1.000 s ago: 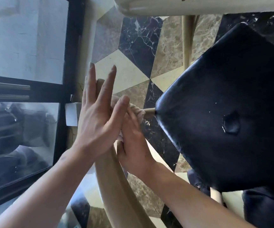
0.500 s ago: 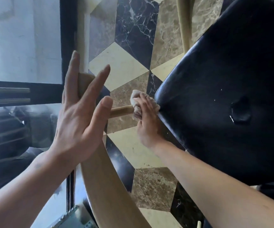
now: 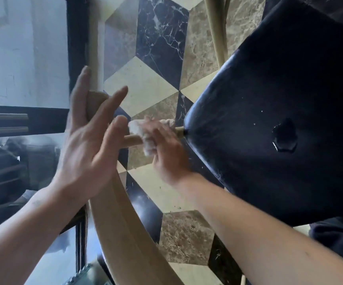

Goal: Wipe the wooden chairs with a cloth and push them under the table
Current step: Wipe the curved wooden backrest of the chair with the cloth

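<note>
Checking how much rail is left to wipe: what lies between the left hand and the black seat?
In the head view, a round wooden rail runs from the left hand to the black seat; the right hand grips a cloth around it midway.

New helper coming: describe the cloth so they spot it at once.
Start at the black chair seat; a thin wooden rod sticks out from its left edge. The cloth is the pale crumpled wad wrapped on that rod under the right hand.
</note>
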Tool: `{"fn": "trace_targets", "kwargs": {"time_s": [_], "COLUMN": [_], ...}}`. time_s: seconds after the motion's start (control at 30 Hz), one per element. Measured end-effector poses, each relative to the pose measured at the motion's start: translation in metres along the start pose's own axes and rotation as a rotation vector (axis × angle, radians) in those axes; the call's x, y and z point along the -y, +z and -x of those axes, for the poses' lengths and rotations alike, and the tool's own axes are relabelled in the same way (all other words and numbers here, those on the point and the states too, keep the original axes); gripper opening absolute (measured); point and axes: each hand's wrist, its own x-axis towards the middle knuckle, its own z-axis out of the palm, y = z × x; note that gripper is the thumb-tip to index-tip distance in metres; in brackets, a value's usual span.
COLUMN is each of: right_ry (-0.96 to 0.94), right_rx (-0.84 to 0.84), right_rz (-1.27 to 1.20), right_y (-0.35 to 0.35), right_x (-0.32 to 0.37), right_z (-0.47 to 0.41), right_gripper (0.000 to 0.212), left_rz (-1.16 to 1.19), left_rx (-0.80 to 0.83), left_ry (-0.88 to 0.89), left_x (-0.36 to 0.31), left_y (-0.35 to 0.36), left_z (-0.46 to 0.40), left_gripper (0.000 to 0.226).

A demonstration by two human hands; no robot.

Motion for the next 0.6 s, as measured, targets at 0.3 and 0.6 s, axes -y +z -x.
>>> {"fn": "trace_targets", "kwargs": {"time_s": [0.3,0.6], "right_ry": [0.306,0.141], "right_rx": [0.119,0.071], "right_rz": [0.103,-0.468], "right_y": [-0.002,-0.011], "right_x": [-0.036,0.099], "right_z": [-0.011,0.021], "right_gripper": [0.055,0.071], "left_rz": [-0.059,-0.045], "left_rx": [-0.038,-0.052], "left_ry": [0.021,0.005], "left_x": [0.000,-0.004], "left_y": [0.004,0.005], "left_z": [0.002,-0.003], "left_gripper": [0.054,0.057]}}
